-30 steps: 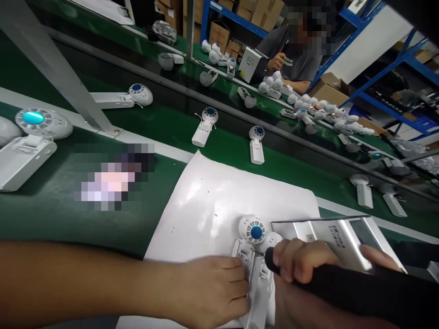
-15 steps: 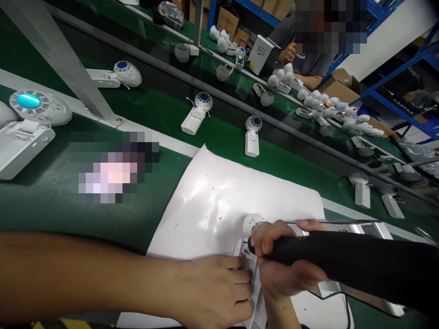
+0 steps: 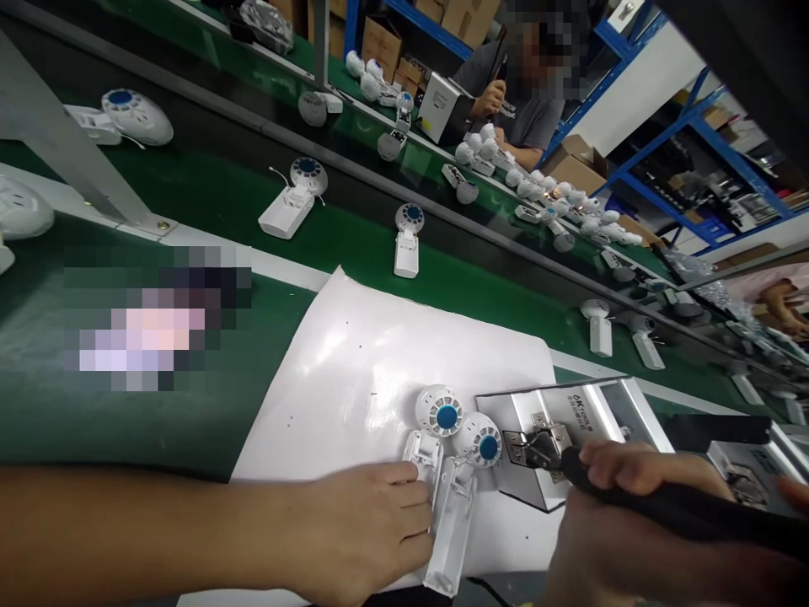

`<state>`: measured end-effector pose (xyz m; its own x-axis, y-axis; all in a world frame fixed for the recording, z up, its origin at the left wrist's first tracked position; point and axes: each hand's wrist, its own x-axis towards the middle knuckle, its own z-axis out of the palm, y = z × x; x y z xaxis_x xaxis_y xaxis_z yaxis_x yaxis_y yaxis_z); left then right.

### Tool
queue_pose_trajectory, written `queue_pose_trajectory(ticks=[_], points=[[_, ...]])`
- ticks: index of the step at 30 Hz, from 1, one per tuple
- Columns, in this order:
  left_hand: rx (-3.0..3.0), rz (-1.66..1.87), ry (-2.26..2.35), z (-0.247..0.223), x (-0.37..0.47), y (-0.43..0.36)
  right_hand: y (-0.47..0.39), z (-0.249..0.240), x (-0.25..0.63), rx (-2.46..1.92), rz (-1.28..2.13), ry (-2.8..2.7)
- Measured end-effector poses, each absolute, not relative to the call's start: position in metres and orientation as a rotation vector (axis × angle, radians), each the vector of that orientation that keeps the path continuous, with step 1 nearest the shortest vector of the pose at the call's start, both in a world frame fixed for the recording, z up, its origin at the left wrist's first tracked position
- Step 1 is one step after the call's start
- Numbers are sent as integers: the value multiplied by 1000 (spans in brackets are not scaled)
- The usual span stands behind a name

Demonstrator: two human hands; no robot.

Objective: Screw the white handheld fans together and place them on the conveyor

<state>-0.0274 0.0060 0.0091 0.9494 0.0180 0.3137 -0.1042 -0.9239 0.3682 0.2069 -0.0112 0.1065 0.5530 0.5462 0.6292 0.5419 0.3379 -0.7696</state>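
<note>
My left hand (image 3: 372,527) lies over the handle of a white handheld fan (image 3: 436,410), its fingers curled onto the handle. That fan has a round slotted head with a blue centre. A second handheld fan (image 3: 461,523), its handle open like a trough, rests just right of it on the white sheet (image 3: 354,362). My right hand (image 3: 607,539) is wrapped round a black electric screwdriver (image 3: 688,510). The screwdriver's front end meets the metal outlet of a silver screw feeder (image 3: 594,413); its tip is hard to make out.
Beyond the sheet, a green conveyor (image 3: 354,236) carries several white fans. A metal post (image 3: 76,152) rises at left, near a blurred-out object (image 3: 152,324). A second silver box (image 3: 746,472) stands at right. A co-worker (image 3: 518,110) sits across the line, near grouped fans and cardboard boxes.
My right hand has drawn the screwdriver away from the fan, rightward to the screw feeder. Both fans now show more fully. My view has shifted; the left hand stays on the fan.
</note>
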Motion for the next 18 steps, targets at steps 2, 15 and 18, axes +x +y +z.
queue_pose_trajectory(ticks=[2,15,18], points=[[2717,443,-49,10,-28,6,-8,106,212,-1240,-116,-976],[2691,539,-65,12,-25,7,-2,87,137,-982,463,-988],[2672,552,-61,12,-25,6,3,78,141,-985,501,-998]])
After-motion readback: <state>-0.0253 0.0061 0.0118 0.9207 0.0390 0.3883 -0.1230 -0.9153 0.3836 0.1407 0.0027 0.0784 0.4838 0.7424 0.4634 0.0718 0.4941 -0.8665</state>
